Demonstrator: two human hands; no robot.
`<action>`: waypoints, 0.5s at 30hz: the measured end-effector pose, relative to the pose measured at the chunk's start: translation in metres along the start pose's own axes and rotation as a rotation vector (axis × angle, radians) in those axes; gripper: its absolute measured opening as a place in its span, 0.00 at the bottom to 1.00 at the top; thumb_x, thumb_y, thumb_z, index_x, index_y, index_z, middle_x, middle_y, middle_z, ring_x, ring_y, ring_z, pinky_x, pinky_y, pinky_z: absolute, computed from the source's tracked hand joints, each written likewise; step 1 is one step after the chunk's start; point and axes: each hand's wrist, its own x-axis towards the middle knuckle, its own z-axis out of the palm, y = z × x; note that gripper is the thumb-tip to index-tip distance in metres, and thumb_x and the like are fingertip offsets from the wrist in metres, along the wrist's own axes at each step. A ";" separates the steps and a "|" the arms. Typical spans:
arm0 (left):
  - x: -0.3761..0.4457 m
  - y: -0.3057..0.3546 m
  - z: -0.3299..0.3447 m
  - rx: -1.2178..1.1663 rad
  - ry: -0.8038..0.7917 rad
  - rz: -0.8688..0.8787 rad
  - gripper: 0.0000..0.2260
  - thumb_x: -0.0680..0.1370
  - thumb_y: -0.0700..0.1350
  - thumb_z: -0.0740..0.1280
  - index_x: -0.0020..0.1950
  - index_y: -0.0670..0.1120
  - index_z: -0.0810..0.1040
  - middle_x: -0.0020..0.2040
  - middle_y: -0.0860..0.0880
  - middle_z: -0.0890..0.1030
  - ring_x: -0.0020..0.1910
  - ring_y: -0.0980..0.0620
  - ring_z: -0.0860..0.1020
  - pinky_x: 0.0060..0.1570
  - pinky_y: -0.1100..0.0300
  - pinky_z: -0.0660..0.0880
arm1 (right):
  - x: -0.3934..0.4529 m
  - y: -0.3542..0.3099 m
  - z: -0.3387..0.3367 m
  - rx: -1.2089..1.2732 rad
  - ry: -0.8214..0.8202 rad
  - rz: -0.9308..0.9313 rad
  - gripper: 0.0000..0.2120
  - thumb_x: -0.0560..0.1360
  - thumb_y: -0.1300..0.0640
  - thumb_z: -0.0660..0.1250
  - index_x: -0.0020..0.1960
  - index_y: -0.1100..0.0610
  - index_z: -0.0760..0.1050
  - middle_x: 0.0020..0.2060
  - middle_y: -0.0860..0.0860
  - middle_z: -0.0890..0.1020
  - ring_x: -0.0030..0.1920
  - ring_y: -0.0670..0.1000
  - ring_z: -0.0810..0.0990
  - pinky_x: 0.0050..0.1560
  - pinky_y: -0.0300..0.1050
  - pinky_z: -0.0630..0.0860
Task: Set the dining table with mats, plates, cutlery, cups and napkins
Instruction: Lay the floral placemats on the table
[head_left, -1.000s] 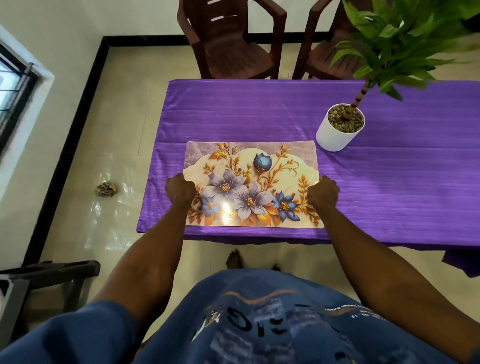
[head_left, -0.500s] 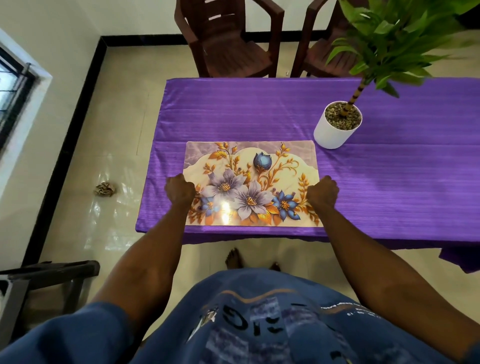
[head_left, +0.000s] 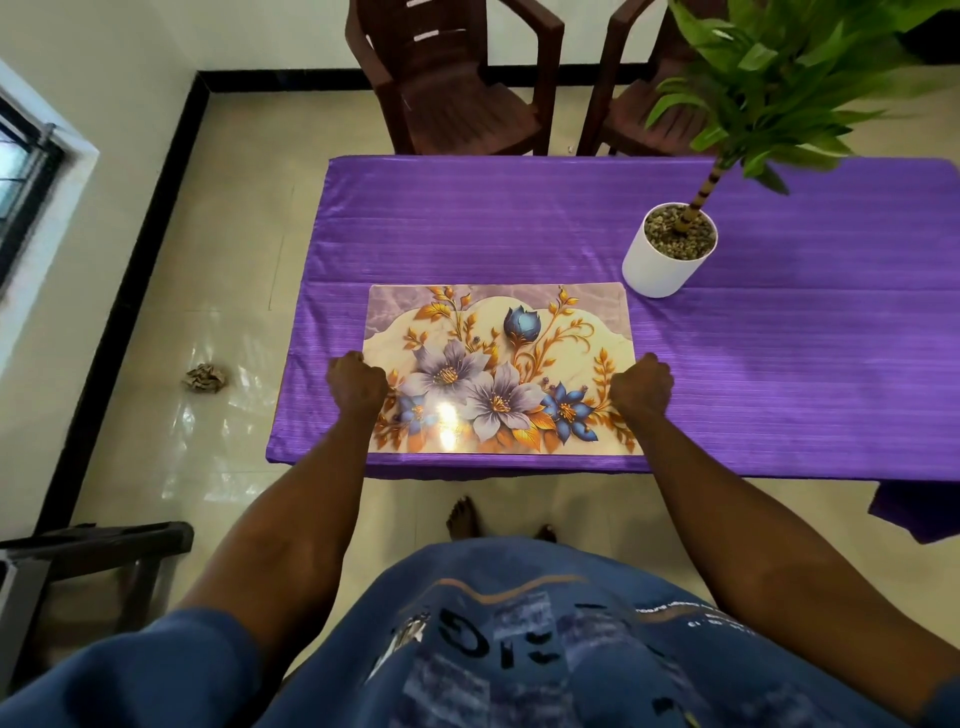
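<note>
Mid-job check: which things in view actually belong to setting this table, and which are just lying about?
Part of the job:
- rectangular floral place mat, flat near the table's front edge
- left hand and right hand, each at a short edge of the mat
- purple tablecloth

Just lying about:
- white potted plant
- two brown plastic chairs
- crumpled scrap on the floor

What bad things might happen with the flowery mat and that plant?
The floral placemat lies right at the table's near edge, so a tug from the left hand or right hand might slide it off. Its far right corner sits close to the white plant pot; pushing forward could bump it.
</note>
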 end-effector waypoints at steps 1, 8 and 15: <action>-0.002 0.001 0.000 0.016 0.006 0.012 0.10 0.76 0.39 0.69 0.55 0.36 0.81 0.53 0.38 0.81 0.52 0.40 0.80 0.48 0.51 0.77 | -0.001 0.000 -0.001 -0.003 -0.001 0.002 0.22 0.76 0.60 0.67 0.68 0.65 0.68 0.66 0.64 0.71 0.66 0.63 0.70 0.64 0.56 0.70; -0.014 0.008 -0.001 0.157 0.041 0.024 0.11 0.78 0.42 0.66 0.58 0.38 0.79 0.60 0.37 0.76 0.60 0.38 0.74 0.57 0.48 0.73 | -0.004 0.000 -0.001 -0.006 0.016 -0.019 0.21 0.77 0.59 0.67 0.67 0.65 0.68 0.66 0.63 0.70 0.66 0.62 0.70 0.64 0.54 0.69; -0.009 0.007 -0.003 0.144 -0.039 -0.006 0.16 0.74 0.50 0.71 0.55 0.40 0.79 0.58 0.39 0.77 0.58 0.40 0.75 0.55 0.47 0.76 | -0.010 0.000 0.000 -0.019 0.070 -0.056 0.18 0.77 0.60 0.66 0.64 0.66 0.70 0.64 0.63 0.73 0.64 0.61 0.71 0.62 0.54 0.71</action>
